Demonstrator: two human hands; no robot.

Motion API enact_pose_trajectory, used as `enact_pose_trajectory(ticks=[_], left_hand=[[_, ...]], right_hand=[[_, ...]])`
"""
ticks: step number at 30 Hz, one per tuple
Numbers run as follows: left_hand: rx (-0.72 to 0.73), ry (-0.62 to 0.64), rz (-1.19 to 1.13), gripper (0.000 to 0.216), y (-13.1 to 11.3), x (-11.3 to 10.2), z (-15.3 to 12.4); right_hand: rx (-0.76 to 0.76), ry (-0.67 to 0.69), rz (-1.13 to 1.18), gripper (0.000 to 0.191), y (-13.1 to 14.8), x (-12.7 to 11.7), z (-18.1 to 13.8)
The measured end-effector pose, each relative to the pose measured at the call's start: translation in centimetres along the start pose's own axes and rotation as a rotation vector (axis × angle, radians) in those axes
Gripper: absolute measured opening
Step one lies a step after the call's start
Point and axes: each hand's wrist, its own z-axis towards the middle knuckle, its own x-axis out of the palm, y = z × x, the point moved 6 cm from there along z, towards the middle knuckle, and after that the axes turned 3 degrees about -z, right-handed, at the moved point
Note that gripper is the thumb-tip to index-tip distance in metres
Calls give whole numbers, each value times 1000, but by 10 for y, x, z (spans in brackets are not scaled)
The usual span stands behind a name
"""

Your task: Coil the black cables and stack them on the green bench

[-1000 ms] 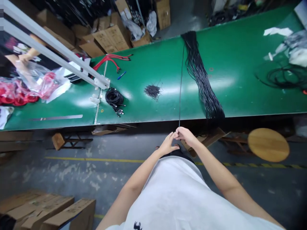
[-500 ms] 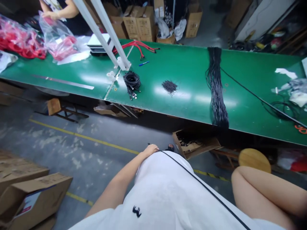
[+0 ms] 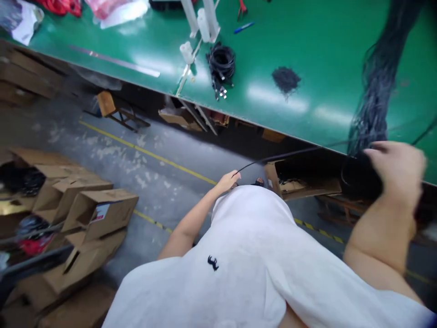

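Note:
I stand beside a long green table [image 3: 327, 59]. My left hand [image 3: 228, 181] is low by my waist, fingers pinched on the end of a thin black cable [image 3: 290, 152]. The cable runs up and to the right toward my right hand [image 3: 398, 171], which is raised at the table's near edge and blurred by motion. That hand looks closed around the same cable. Just behind it a thick bundle of long black cables [image 3: 382, 86] lies across the table and hangs over its edge.
On the table lie a coiled black cable bunch [image 3: 221, 64], a small pile of black ties [image 3: 286, 79], a blue pen [image 3: 244, 27] and a metal ruler [image 3: 116, 61]. Open cardboard boxes [image 3: 85, 214] stand on the floor at left; another box [image 3: 300, 182] sits under the table.
My right hand has swung up from my side to the table edge, drawing the cable taut. The view has tilted down and left. My left hand stays by my waist.

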Motion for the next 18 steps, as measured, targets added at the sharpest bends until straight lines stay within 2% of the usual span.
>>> enact_pose_trajectory(ticks=[1,3,4,5,6,7,8,11,12,13,15,18], left_hand=[[19,32,-50,34,-11,-1,-5],[93,161,-215,41,-37,0,-18],[135,247,-321,44,-51,-1,-27],[168,327,-436,46,-64,-5,-37],[185,368,-555,48,-74,-15,-45],[188,343,-673,49,-79,-30,-52],[189,249,-793,48,-80,-52,-57],[224,-257,-1092,44,-59,-127,-72],[225,-391,-1133,42,-49,-143,-76],[208,-469,-1134,39,-41,-149,-78],[125,-458,-1044,36,-31,-136,-72],[48,-197,-818,44,-40,-77,-55]], right_hand=[[-132,50,7,30,27,23,-17],[-548,190,45,55,95,80,-65],[-765,262,59,61,126,107,-92],[-933,340,52,57,148,132,-115],[-1026,407,25,47,159,154,-129],[-1040,463,-7,38,159,171,-133],[-994,504,-37,34,150,184,-128],[-791,520,-176,42,88,194,-90],[-780,501,-234,43,70,191,-82],[-805,504,-275,43,57,186,-80],[-974,566,-319,43,57,176,-97],[-1245,651,-210,43,107,149,-144]])
